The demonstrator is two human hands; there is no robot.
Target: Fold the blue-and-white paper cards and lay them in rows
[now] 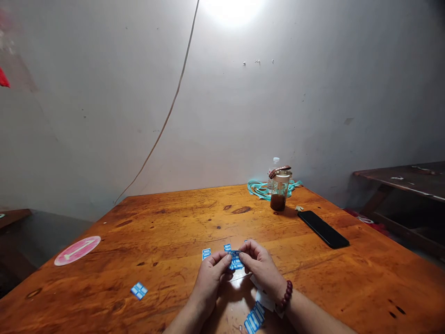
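Observation:
Between my two hands, low over the wooden table (174,241), is a small blue-and-white printed label sheet (236,262). My left hand (212,277) pinches its left edge between thumb and finger. On the opposite edge, my right hand (263,266) grips it the same way, a dark red bead bracelet (287,295) on that wrist. Similar label pieces lie around: one (206,253) just beyond my left hand, another (227,247) behind the held one, and a fanned group (255,318) near the front edge. White paper (264,300) lies partly hidden under my right forearm.
A separate blue label piece (139,291) lies to the left, with a pink oval sticker (77,250) farther out. At the back right stand a cup of brown drink (278,195) and a clear bottle (276,161) beside turquoise straps (257,189). A black phone (323,229) lies at right.

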